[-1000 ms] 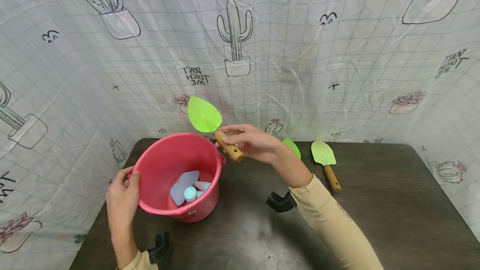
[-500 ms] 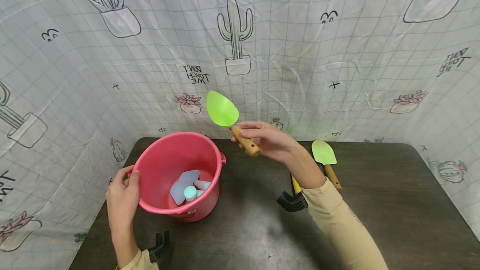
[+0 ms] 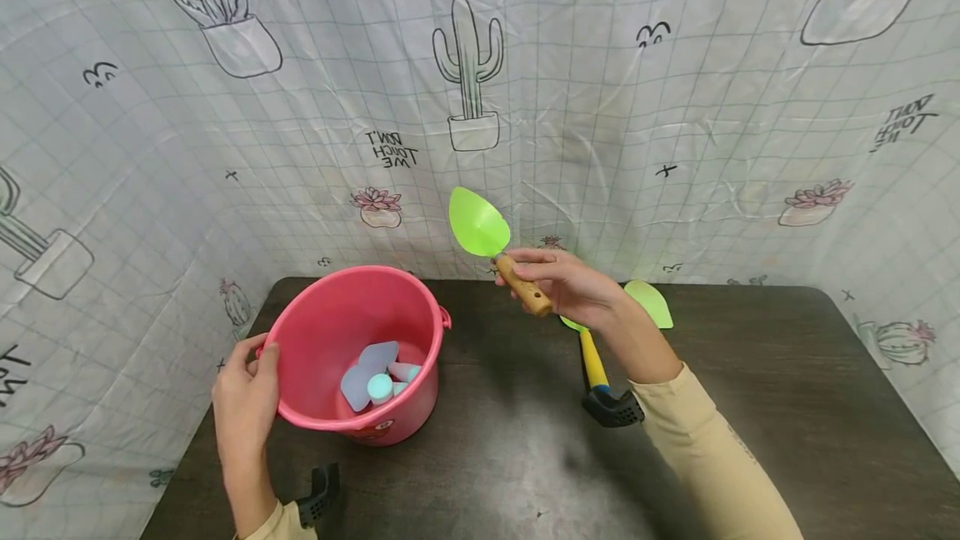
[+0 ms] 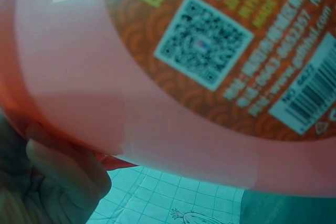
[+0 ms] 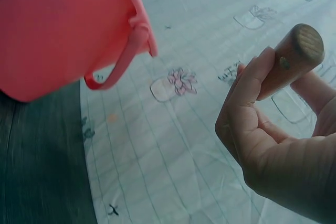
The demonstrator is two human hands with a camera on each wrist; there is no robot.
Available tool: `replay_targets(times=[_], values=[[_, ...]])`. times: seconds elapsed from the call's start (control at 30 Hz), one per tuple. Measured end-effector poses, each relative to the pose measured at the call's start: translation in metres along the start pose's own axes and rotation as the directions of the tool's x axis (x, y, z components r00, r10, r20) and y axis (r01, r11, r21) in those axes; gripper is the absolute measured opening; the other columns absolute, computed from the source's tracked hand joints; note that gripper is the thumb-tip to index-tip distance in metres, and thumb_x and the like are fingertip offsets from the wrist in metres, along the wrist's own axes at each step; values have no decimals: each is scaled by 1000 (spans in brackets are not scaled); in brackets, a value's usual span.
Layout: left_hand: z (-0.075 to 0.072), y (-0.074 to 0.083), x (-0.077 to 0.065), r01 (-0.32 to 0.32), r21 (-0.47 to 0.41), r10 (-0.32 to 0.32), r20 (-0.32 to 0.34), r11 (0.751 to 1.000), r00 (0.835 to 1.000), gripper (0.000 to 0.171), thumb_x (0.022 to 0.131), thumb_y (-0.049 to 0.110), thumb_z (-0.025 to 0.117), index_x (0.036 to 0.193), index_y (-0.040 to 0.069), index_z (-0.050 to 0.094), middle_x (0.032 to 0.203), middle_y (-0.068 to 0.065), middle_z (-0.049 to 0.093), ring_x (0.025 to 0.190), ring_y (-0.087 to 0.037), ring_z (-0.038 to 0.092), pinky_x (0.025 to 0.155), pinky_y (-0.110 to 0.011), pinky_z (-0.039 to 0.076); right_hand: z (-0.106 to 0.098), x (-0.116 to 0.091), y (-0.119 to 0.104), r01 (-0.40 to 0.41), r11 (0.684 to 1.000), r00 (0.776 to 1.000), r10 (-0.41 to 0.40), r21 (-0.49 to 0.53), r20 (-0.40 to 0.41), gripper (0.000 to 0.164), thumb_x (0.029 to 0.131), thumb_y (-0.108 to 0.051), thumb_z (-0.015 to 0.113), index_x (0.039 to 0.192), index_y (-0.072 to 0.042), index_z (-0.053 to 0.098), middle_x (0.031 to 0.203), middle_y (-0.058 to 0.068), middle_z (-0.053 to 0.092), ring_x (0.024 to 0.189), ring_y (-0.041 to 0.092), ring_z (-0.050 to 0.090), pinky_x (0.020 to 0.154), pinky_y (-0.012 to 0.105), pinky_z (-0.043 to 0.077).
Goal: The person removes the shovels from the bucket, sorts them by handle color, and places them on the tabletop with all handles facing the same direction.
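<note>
A pink bucket (image 3: 315,307) stands tilted at the left of the table, its mouth toward me. My left hand (image 3: 247,390) grips its left rim, thumb inside; in the left wrist view the curled fingers (image 4: 68,174) show beside the bucket's labelled wall (image 4: 79,77). Inside the bucket lie a greyish-blue piece (image 3: 365,375) and several pale turquoise and pink items (image 3: 380,388). Right of the bucket, raised above the table, my right hand (image 3: 570,286) holds a green hand trowel (image 3: 480,225) by its wooden handle, blade pointing up and left. In the right wrist view the handle end (image 5: 304,45) sticks out from the fingers.
Behind the right forearm lies a tool with a yellow and blue handle (image 3: 592,357). Farther right on the dark table (image 3: 765,407) another green trowel blade (image 3: 651,303) shows, its handle hidden by the arm. A white cactus-print cloth (image 3: 585,107) hangs behind and at both sides.
My right hand has carried the green trowel to the right, away from the bucket. The yellow-handled tool has come into sight behind the arm. My left hand and the bucket stay put.
</note>
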State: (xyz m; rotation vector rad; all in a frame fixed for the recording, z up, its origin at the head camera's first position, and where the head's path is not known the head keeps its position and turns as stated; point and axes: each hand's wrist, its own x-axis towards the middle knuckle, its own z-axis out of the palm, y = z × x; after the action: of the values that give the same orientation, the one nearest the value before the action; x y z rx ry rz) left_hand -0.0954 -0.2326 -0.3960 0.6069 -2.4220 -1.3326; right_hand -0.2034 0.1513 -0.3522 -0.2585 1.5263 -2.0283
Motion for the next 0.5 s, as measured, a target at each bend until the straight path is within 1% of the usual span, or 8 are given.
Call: replay_targets(times=[0.1,0.23,0.3,0.4,0.5], values=[[-1,-1,0,1,-1,-1,4,1000,1000,47,110,30,46,142,-3,54,112,-32,70,75,-26,70,53,-22,49,-8,-5,0,1,1000,1000,-1,19,-18,30,106,-8,52,135,-4,56,106,5,71,83,15,61,67,25,49],[-1,-2,0,-5,5,5,6,1000,1000,47,110,30,46,142,-3,54,112,-32,70,76,-25,70,53,-23,49,-16,-13,0,5,999,1000,-4,45,-23,25,106,-9,53,131,-6,59,106,6,70,82,15,62,63,23,46],[-2,-2,0,-7,11,7,5,1000,1000,47,110,30,46,142,-3,55,112,-32,70,77,-26,70,54,-23,48,-20,-17,-1,7,999,1000,-6,47,-23,24,106,-10,54,129,-6,61,106,7,69,81,15,62,61,23,44],[-3,-2,-1,-11,15,11,5,1000,1000,47,110,30,46,142,-3,55,113,-32,70,81,-31,72,55,-21,48,-24,-22,-1,3,999,999,-2,50,-36,23,106,-10,54,128,-8,62,106,7,69,80,15,62,60,23,43],[-4,-2,-1,-12,17,12,6,1000,1000,48,109,31,45,142,-3,55,115,-32,70,86,-35,72,56,-20,48,-27,-26,-1,-3,998,998,6,62,-55,23,107,-10,53,128,-9,61,107,7,69,80,14,62,62,23,45]])
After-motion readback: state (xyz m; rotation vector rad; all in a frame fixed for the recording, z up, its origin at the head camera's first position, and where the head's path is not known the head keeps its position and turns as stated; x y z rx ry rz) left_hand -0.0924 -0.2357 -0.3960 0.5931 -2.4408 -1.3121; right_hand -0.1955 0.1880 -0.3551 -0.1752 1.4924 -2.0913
